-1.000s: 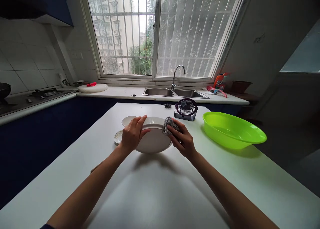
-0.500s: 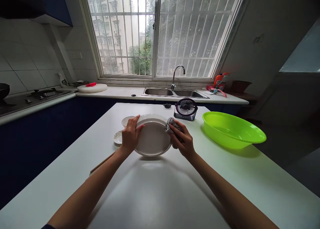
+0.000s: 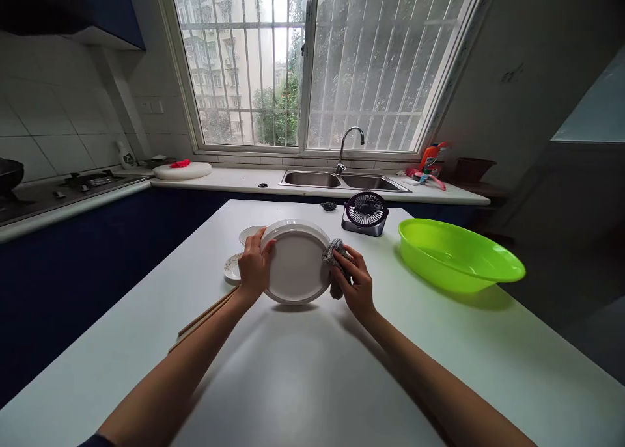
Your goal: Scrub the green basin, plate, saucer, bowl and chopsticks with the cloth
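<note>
A white plate [image 3: 299,268] is held up on edge over the white table, its flat face with a raised ring turned toward me. My left hand [image 3: 254,263] grips its left rim, thumb on the near face. On the right rim, my right hand [image 3: 355,279] presses a crumpled grey cloth [image 3: 334,252], closed around it; part of the cloth hangs below the fingers. Partly behind my left hand are a white bowl [image 3: 248,235] and a small patterned dish [image 3: 231,267]. A pair of chopsticks [image 3: 204,316] lies by my left forearm, partly covered by it.
To the right on the table [image 3: 293,382] stands a bright green basin [image 3: 459,255]. A small fan [image 3: 366,213] and a dark scouring ball [image 3: 329,206] sit near the far edge. Beyond are a double sink [image 3: 312,179] with a faucet [image 3: 344,149] and a round white board [image 3: 182,172].
My right hand and the cloth have slid slightly down along the plate's right rim, and more cloth shows below the fingers. My left hand still grips the left rim. The view has shifted slightly.
</note>
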### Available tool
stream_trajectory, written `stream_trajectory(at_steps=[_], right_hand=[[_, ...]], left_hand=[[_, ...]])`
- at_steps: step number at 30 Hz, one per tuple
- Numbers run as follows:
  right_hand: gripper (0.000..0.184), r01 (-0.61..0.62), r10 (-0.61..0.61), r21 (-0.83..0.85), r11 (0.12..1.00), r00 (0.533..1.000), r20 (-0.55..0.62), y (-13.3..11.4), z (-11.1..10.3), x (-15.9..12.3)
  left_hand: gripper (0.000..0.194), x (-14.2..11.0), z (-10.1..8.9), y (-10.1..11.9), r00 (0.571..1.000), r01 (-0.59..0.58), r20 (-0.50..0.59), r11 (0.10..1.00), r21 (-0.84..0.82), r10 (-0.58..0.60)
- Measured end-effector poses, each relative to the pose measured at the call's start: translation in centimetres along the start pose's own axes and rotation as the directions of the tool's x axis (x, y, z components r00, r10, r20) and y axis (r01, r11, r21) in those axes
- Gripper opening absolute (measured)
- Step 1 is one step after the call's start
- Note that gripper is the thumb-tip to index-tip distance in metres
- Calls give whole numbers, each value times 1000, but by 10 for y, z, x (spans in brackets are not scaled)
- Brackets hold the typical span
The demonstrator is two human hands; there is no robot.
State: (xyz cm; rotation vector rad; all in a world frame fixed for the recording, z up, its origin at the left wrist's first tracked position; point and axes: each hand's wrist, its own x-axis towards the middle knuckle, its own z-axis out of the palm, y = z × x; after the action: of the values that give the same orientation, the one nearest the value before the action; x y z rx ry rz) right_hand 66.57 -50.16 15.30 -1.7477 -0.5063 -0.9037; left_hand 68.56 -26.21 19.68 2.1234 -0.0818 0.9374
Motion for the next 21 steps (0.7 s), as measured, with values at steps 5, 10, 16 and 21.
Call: stream_trajectory(at_steps=[5, 10, 16, 21], right_hand=[[30, -126, 128, 61, 990, 991, -39, -2, 5, -10], [32, -253, 263, 138, 958, 963, -61, -6, 8, -15], [35, -378, 398, 191, 906, 914, -79, -12, 10, -13], [38, -428, 454, 210, 879, 886, -91, -10, 11, -12]], left_hand=[[62, -1, 1, -1, 996, 89, 17, 996, -11, -89], [61, -4, 2, 1, 990, 140, 17, 990, 2, -140], [57, -8, 2, 8, 975, 212, 63, 977, 11, -212], [55, -7, -2, 17, 955, 248, 143, 963, 102, -261]])
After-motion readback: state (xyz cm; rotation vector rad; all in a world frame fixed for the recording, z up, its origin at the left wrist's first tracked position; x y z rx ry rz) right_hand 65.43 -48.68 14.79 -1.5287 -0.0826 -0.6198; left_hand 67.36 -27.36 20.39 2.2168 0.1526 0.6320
